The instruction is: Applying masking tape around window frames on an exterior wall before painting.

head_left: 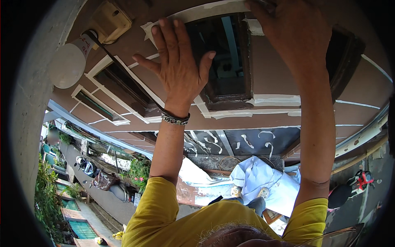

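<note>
My left hand (pixel 177 68) is raised against a brown wall, its fingers spread and the fingertips on a strip of pale masking tape (pixel 201 12) along the window's edge. Nothing is held in it. To its right, my right hand (pixel 294 35) reaches the top of the picture beside the tape's far end. Only its thumb shows plainly; the other fingers are cut off or hidden, so their grip is unclear. Between my hands lies the dark window (pixel 224 57) with a brown frame. More tape (pixel 275 100) runs below it, some edges uneven.
A white light bulb (pixel 68 66) hangs at the left by a beige box (pixel 109 22) and a black cable. Smaller taped windows (pixel 96 105) follow along the wall. Below, a pale sheet (pixel 259 175) lies around my feet. Parked motorbikes (pixel 111 183) and plants (pixel 140 171) line the lane.
</note>
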### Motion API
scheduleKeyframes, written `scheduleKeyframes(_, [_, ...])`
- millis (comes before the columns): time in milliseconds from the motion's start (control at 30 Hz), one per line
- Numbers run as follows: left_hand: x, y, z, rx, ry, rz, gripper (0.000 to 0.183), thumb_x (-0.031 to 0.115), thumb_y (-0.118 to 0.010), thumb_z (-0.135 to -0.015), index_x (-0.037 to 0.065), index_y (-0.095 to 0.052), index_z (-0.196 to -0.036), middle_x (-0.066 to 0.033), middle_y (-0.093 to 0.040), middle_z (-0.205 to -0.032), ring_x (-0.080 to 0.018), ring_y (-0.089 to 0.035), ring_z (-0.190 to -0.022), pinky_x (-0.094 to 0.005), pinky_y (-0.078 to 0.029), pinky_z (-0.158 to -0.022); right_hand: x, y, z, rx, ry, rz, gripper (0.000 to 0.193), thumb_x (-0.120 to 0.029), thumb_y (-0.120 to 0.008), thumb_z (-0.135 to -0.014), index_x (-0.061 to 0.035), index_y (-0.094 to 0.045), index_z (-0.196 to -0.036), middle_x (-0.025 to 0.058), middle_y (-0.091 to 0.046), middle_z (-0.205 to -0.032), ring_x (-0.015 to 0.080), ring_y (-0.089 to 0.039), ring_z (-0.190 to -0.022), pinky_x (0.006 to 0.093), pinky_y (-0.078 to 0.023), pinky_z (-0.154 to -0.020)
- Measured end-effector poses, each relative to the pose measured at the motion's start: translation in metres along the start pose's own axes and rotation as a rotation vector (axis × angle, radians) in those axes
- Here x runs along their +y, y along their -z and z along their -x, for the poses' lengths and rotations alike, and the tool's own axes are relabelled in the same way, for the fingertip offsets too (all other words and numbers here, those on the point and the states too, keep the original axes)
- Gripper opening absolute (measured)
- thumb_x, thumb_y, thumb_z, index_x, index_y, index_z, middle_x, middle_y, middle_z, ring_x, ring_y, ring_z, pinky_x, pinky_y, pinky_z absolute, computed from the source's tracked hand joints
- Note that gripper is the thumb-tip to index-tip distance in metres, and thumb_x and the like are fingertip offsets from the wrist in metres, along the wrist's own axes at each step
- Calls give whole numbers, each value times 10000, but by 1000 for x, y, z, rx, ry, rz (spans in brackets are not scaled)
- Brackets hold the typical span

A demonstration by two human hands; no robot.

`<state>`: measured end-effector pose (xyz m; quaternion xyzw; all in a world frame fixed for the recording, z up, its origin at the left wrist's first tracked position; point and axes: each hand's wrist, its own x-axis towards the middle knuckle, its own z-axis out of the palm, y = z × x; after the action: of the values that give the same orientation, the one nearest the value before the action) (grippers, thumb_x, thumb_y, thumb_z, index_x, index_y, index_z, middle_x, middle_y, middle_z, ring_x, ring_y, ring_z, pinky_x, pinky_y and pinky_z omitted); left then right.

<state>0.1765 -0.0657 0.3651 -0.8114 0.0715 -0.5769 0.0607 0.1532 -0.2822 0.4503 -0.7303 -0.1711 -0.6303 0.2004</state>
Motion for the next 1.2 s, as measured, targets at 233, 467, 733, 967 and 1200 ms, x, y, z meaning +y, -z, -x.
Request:
scheduleKeyframes(233, [9, -8, -3, 7, -9, 72, 891, 678, -361, -904, 46, -219, -1515, -190, -111, -1592, -284, -39, -1490, -694, 196, -1022, 1, 1, 1, 8, 50, 34, 177, -191, -762, -727, -84, -621, -728, 85, -640, -644, 307, -638, -680, 423, -481, -701])
scheduleKeyframes(467, [39, -12, -12, -48, -182, 58, 933, 676, -410, -883, 19, -202, -1513, -220, -144, -1578, -355, -139, -1468, -693, 165, -1035, 7, -10, 2, 93, 69, 77, 174, -187, -760, -724, -85, -618, -723, 82, -632, -642, 310, -634, -681, 423, -482, -699])
scheduleKeyframes(733, [53, -10, -20, 21, -225, 180, 783, 512, -426, -898, 57, -250, -1511, -201, -171, -1579, -344, -168, -1465, -695, 152, -1042, 13, 9, 2, -142, -172, -90, 186, -163, -757, -707, -68, -603, -750, 93, -646, -683, 309, -631, -715, 403, -485, -690])
scheduleKeyframes(967, [70, -5, -32, 41, -281, 230, 731, 477, -412, -904, 75, -290, -1502, -164, -239, -1568, -325, -208, -1457, -691, 143, -1050, 40, 47, 49, 43, -50, 20, 174, -245, -724, -818, -90, -695, -892, 59, -692, -734, 210, -685, -666, 351, -529, -578])
scheduleKeyframes(1200, [63, -3, -33, -32, -390, 114, 794, 614, -411, -902, 88, -322, -1489, -145, -251, -1565, -300, -220, -1454, -687, 75, -1080, 38, 84, 221, -305, -807, -429, 141, -111, -724, -804, -4, -657, -866, 100, -658, -753, 182, -630, -696, 307, -472, -641])
